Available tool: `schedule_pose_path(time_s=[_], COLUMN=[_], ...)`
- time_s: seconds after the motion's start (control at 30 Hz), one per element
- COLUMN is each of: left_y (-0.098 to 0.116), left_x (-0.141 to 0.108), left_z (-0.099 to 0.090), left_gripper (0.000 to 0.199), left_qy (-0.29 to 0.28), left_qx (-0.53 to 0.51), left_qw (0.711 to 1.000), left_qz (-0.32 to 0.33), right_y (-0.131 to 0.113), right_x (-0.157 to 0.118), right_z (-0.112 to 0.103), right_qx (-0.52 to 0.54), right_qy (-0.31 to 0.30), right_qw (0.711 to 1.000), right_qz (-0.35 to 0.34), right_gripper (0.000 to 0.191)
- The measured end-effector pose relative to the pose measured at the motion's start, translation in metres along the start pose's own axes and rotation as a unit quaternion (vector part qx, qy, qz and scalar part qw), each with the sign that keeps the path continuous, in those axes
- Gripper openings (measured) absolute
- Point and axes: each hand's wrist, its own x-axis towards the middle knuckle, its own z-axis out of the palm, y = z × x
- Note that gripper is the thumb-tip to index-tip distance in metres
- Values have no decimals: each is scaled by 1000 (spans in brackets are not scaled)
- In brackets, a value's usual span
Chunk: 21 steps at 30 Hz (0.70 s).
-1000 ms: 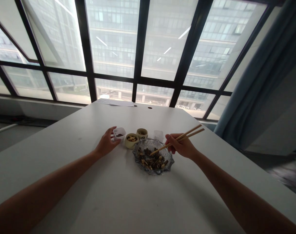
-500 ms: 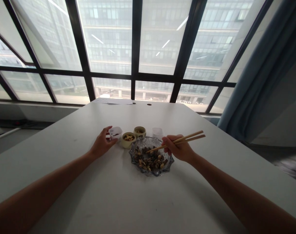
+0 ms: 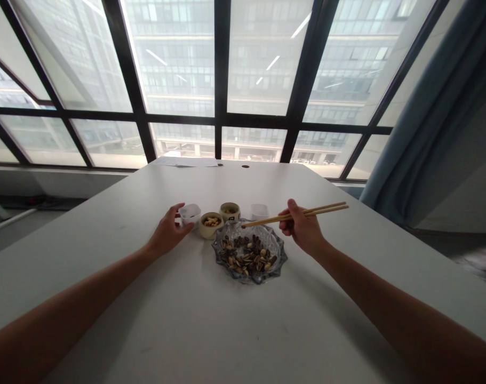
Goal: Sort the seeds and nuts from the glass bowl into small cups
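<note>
My left hand (image 3: 168, 230) has its thumb and fingers around a small white plastic cup (image 3: 190, 215) with a little dark stuff inside. Closed on a pair of wooden chopsticks (image 3: 318, 209), my right hand (image 3: 302, 228) is to the right of a scalloped glass bowl (image 3: 278, 265). The chopstick tips are together above the bowl's far rim, with a small reddish-brown bit at them, too small to name. Striped sunflower seeds and paler nuts lie in the bowl.
Beside the white cup stands a cream cup (image 3: 208, 232) of pale nuts. Behind it are a second cream cup (image 3: 230, 212) and another white plastic cup (image 3: 259, 212). Papers (image 3: 186, 162) lie at the far end of the white table (image 3: 178, 320), before the windows.
My right hand has moved up and to the right, lifting the chopstick tips out of the seeds to above the far rim. My left hand stays at the white cup.
</note>
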Motion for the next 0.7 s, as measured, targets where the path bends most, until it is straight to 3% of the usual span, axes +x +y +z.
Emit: schedule_pose_path(time_s=[0.13,0.23,0.4,0.57,0.7], left_y=[-2,-2,-1,0,1], left_x=[1,1,1,1,1], left_z=[0,-1,-1,-2,-2], left_gripper=[76,78,79,80,78], left_qy=[-7,-9,-3,-5,-2], left_qx=[-2,-2,2,2,0], left_qw=[1000,1000,1000,1000,1000], left_qz=[-6,-11,-21,-30,-26], right_y=[-16,-23,-14,-6,-9], right_x=[-3,-2,7,15,18], right_z=[-6,-13,-24,-31,-33], right_qx=[-86,-138,-161,-216,-210], right_qy=[100,97,95,0,0], right_qw=[976,959,954,957,963], right_qz=[-172,-228,-235,-194,-171], right_gripper=[52,52,50,50,56])
